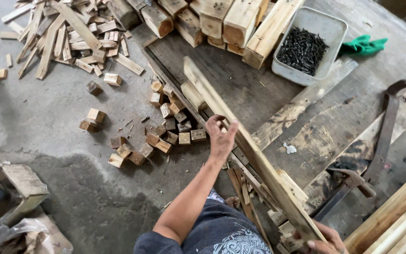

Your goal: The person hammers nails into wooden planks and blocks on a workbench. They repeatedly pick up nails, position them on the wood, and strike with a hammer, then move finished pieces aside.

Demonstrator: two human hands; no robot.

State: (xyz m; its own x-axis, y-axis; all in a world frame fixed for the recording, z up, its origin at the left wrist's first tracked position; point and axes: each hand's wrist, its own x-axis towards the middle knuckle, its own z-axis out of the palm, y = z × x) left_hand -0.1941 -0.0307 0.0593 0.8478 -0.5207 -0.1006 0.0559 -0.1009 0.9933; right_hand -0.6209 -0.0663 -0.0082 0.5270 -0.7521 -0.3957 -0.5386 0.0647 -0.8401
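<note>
Head view, right hand (323,241) cut off at frame edge gripping long plank's (245,141) near end, left hand (221,136) fingers curled on its middle, plank running diagonally up-left over desk (240,89).

A single head-worn camera supplied the only view, so no second view overlapped it. It looked steeply down from above the person's own lap, facing forward toward 12 o'clock. The left hand (222,136) sat near frame centre at arm's length; the right hand (323,241) was cut by the lower edge at 5 o'clock. The workbench (344,108) filled the 1 to 4 o'clock sector, close by. The concrete floor (48,117) occupied 7 to 11 o'clock, farther off.
</note>
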